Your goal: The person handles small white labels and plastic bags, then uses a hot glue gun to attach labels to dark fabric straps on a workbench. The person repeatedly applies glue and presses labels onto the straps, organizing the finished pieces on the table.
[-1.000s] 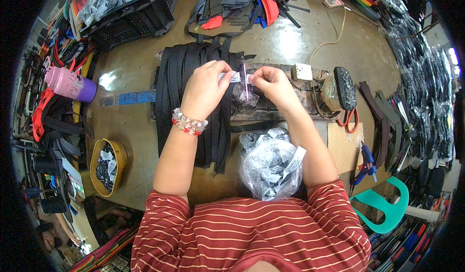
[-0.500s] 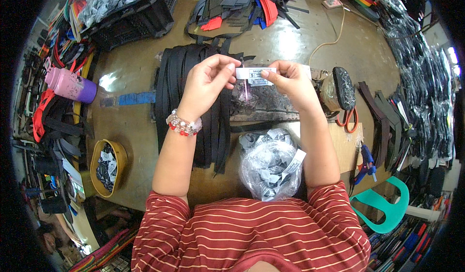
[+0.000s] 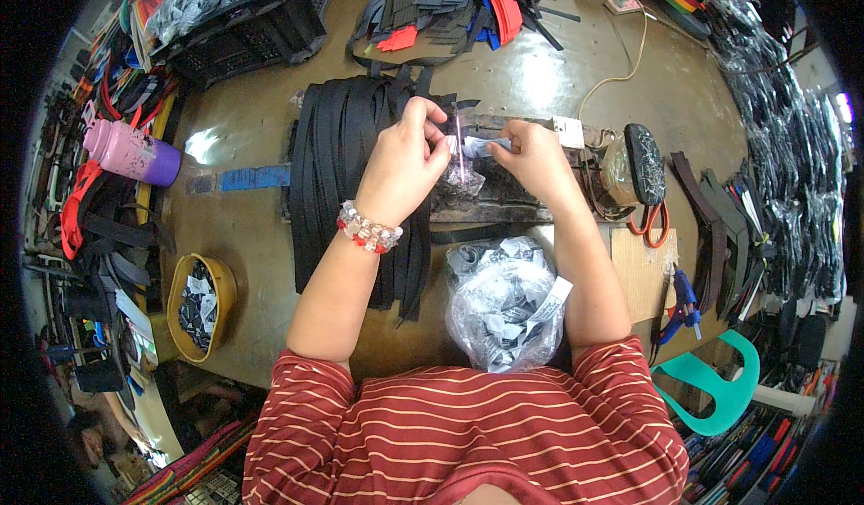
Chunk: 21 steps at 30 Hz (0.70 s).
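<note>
My left hand (image 3: 405,158) and my right hand (image 3: 531,154) meet above the brown worktable (image 3: 252,226). Both pinch the top of a small clear plastic bag (image 3: 463,170) with a pink strip and a white label; the bag hangs between them. A beaded bracelet (image 3: 369,230) circles my left wrist. Under my left hand lies a stack of black straps (image 3: 333,163). A dark metal tool block (image 3: 504,199) sits just below the small bag. Close to my chest rests a large clear bag of small packets (image 3: 508,307).
A pink and purple bottle (image 3: 130,152) stands at the left. A yellow bowl of small tags (image 3: 200,307) sits at the table's near left edge. Red-handled scissors (image 3: 650,221), a blue glue gun (image 3: 679,302), a black crate (image 3: 252,19) and piles of straps surround the work spot.
The hands lifted the small bag and spread its top about half a second ago; now they have come closer together and lower, with the bag narrower between them.
</note>
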Each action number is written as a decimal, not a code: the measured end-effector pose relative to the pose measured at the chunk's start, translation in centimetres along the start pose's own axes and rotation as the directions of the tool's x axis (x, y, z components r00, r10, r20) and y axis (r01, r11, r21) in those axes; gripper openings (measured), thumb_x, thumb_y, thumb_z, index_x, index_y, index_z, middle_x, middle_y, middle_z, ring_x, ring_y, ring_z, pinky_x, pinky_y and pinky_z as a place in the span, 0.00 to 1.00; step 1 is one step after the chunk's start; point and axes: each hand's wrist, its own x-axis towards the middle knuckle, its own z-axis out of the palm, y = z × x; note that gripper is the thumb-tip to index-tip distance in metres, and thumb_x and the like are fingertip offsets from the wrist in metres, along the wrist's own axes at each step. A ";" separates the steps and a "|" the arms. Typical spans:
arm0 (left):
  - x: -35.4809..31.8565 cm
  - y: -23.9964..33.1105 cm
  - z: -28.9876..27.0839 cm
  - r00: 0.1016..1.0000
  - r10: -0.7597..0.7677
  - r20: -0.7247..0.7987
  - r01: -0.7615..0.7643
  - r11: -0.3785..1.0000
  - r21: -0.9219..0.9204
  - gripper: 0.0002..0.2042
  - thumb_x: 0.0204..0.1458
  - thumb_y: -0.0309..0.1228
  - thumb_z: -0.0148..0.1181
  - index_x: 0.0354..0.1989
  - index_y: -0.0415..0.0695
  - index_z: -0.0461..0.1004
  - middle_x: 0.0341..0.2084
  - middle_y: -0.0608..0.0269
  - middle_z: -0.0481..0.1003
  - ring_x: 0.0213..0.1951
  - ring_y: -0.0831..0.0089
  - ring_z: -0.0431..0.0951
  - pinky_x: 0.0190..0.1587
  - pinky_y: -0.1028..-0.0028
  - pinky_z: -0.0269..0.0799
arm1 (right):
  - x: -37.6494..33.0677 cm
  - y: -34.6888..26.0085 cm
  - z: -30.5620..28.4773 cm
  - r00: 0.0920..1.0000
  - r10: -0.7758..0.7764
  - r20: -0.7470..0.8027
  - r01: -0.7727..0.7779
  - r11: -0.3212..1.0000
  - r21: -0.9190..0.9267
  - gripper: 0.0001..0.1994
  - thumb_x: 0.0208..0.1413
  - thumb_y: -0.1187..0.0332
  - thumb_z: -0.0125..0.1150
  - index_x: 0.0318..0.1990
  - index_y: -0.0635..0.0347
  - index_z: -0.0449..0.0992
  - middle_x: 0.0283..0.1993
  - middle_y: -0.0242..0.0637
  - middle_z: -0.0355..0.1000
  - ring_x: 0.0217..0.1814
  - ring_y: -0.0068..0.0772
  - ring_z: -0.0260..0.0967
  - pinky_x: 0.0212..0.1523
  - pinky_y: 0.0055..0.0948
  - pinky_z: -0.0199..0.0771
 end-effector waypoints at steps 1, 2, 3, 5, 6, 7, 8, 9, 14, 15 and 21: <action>0.0 0.1 -0.1 1.000 -0.004 0.007 0.004 1.000 -0.010 0.11 0.49 0.21 0.58 0.42 0.39 0.69 0.24 0.67 0.74 0.20 0.85 0.67 0.24 0.81 0.65 | -0.1 0.2 0.3 0.999 0.006 -0.042 -0.008 0.998 -0.063 0.10 0.46 0.67 0.65 0.32 0.66 0.76 0.25 0.45 0.71 0.27 0.39 0.69 0.32 0.35 0.69; 0.1 0.1 -0.3 1.000 -0.021 0.020 0.022 1.000 -0.015 0.10 0.50 0.22 0.58 0.41 0.39 0.70 0.23 0.68 0.73 0.20 0.86 0.67 0.24 0.81 0.65 | -0.3 0.3 0.5 0.998 0.002 -0.062 -0.009 0.993 -0.121 0.10 0.45 0.67 0.64 0.32 0.65 0.77 0.30 0.48 0.73 0.33 0.46 0.71 0.37 0.39 0.72; 0.1 0.2 -0.5 1.000 -0.004 0.029 0.007 0.992 -0.124 0.09 0.51 0.22 0.56 0.41 0.40 0.71 0.24 0.68 0.73 0.22 0.86 0.67 0.25 0.82 0.65 | -0.4 0.5 0.8 0.997 -0.005 -0.083 -0.010 0.984 -0.179 0.10 0.45 0.67 0.64 0.33 0.64 0.77 0.35 0.51 0.75 0.38 0.53 0.74 0.42 0.42 0.74; 0.0 0.1 -1.4 0.998 0.000 0.062 0.020 0.943 -0.334 0.07 0.53 0.23 0.54 0.40 0.40 0.73 0.24 0.70 0.72 0.24 0.86 0.68 0.27 0.83 0.64 | -0.7 0.6 1.1 0.993 -0.079 -0.085 0.055 0.967 -0.247 0.10 0.45 0.68 0.65 0.34 0.63 0.77 0.35 0.50 0.75 0.38 0.52 0.73 0.41 0.42 0.73; -0.3 -0.1 -2.1 0.995 -0.033 0.095 0.075 0.871 -0.486 0.07 0.55 0.25 0.49 0.39 0.39 0.73 0.25 0.69 0.71 0.26 0.84 0.68 0.28 0.82 0.66 | -0.7 0.5 1.4 0.988 -0.113 -0.103 0.079 0.955 -0.288 0.10 0.45 0.68 0.66 0.35 0.62 0.77 0.36 0.50 0.75 0.38 0.51 0.73 0.41 0.42 0.73; -0.6 -0.3 -2.9 0.992 -0.026 0.124 0.101 0.752 -0.651 0.10 0.57 0.26 0.45 0.37 0.39 0.74 0.25 0.69 0.69 0.28 0.83 0.69 0.30 0.82 0.68 | -0.8 0.4 1.5 0.994 -0.094 -0.060 0.071 0.949 -0.307 0.10 0.45 0.68 0.65 0.35 0.61 0.77 0.37 0.49 0.75 0.39 0.51 0.73 0.42 0.41 0.73; -0.9 -0.6 -3.6 0.982 -0.079 0.172 0.183 0.614 -0.767 0.10 0.58 0.28 0.44 0.37 0.38 0.73 0.25 0.68 0.70 0.28 0.82 0.69 0.30 0.81 0.68 | -0.7 0.3 1.6 0.997 -0.072 -0.038 0.055 0.941 -0.334 0.09 0.46 0.69 0.65 0.35 0.60 0.77 0.39 0.48 0.75 0.40 0.50 0.73 0.43 0.41 0.73; -1.4 -0.9 -4.4 0.978 -0.088 0.191 0.210 0.432 -0.877 0.11 0.58 0.30 0.43 0.36 0.38 0.71 0.25 0.67 0.70 0.28 0.81 0.70 0.30 0.81 0.68 | -0.8 0.1 1.6 0.999 -0.055 0.001 0.051 0.934 -0.353 0.09 0.46 0.69 0.64 0.35 0.59 0.77 0.40 0.48 0.75 0.40 0.49 0.73 0.43 0.41 0.73; -5.7 -2.1 -6.7 0.873 -0.215 0.439 0.450 0.005 -0.893 0.15 0.61 0.39 0.44 0.33 0.40 0.70 0.27 0.69 0.67 0.27 0.81 0.66 0.25 0.83 0.63 | -1.6 -0.7 -0.6 0.999 -0.035 -0.025 0.031 0.991 -0.131 0.07 0.44 0.68 0.62 0.30 0.61 0.79 0.29 0.50 0.75 0.36 0.50 0.74 0.39 0.38 0.74; -6.6 -2.0 -6.5 0.877 -0.215 0.430 0.441 0.003 -0.897 0.14 0.61 0.39 0.47 0.32 0.40 0.70 0.22 0.72 0.63 0.22 0.85 0.61 0.21 0.85 0.57 | -1.8 -0.8 -1.3 1.000 0.012 -0.021 -0.014 0.997 -0.074 0.08 0.44 0.68 0.63 0.31 0.62 0.79 0.26 0.49 0.74 0.31 0.47 0.74 0.35 0.37 0.73; -11.5 0.4 -4.1 0.880 -0.067 0.470 0.460 0.369 -0.808 0.11 0.60 0.35 0.52 0.33 0.39 0.75 0.15 0.81 0.58 0.16 0.91 0.52 0.17 0.86 0.44 | -1.4 -0.2 -1.3 0.994 -0.080 -0.073 0.080 0.997 -0.001 0.10 0.45 0.65 0.66 0.33 0.61 0.80 0.22 0.48 0.72 0.28 0.44 0.73 0.33 0.37 0.71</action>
